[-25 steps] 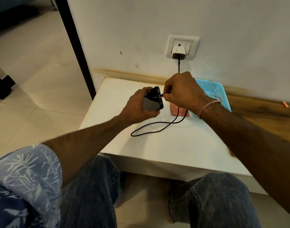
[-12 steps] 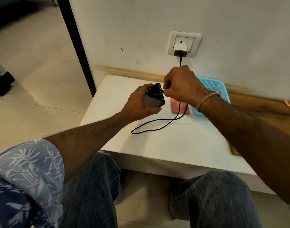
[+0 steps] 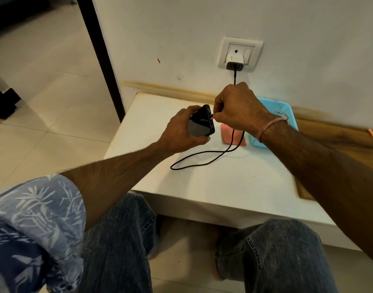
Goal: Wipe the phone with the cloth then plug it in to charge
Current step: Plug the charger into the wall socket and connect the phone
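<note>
1. Count: two hands, one phone, one cloth, one cable, one charger adapter, one wall socket, one basket, one table.
2. Left hand: fingers and thumb curled round the phone, gripping it by its long edges. The phone is held in the air above the back left part of the white table. It is tilted, with its dark screen facing the camera and its short port edge turned toward the right hand.
3. Right hand: fingertips pinched tight on the connector end of the black cable. The connector tip sits at the phone's port edge. Cannot tell whether it is fully seated.
4. One thin thread bracelet is on the right wrist.
5. Cable run: from the pinched connector it drops below the right hand, crosses over the cloth and makes one long loop on the tabletop. A second stretch rises from behind the right hand up to the adapter.
6. Charger adapter: one, white with a dark lower end, plugged into the white wall socket above the table.
7. Cloth: one, salmon pink, lying flat on the table below the right hand. No hand touches it. It lies between the phone and the basket.
8. Basket: one, light blue, perforated, at the back right of the table against the wall, partly hidden by the right wrist.
9. Foreground: two knees in blue jeans and one patterned blue sleeve on the left arm.
</note>
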`<state>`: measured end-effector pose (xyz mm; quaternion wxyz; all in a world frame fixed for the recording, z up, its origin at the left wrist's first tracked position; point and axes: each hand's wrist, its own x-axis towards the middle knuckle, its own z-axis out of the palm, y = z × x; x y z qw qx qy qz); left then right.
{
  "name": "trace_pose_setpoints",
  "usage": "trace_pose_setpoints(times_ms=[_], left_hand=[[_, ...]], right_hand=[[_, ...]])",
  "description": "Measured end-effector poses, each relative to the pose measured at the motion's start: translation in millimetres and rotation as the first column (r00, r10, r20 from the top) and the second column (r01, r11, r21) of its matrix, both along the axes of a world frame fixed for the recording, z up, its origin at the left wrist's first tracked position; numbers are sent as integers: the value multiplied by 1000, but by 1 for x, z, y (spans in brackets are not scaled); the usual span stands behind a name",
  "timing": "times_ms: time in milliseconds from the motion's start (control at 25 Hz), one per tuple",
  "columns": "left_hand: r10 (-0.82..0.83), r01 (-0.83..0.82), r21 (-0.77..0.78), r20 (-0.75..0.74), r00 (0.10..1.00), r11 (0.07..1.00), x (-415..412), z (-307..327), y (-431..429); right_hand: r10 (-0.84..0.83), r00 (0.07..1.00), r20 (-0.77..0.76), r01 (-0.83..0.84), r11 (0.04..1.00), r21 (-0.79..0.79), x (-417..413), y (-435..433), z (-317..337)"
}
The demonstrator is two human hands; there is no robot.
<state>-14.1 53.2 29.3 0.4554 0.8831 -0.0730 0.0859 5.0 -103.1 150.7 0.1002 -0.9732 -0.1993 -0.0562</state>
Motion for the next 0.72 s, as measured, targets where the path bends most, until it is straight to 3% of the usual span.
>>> trace_pose_setpoints(times_ms=[400, 560, 720], left_hand=[[-56, 55, 50, 10, 998, 997, 3, -1, -2], [-182, 178, 292, -12, 983, 940, 8, 0, 11], [-282, 335, 566, -182, 942, 753, 19, -1, 28]], right_hand=[[-50, 999, -19, 50, 998, 39, -3, -18, -8], [-96, 991, -98, 106, 990, 97, -15, -31, -25], [-134, 971, -198, 144, 989, 35, -19, -29, -66]])
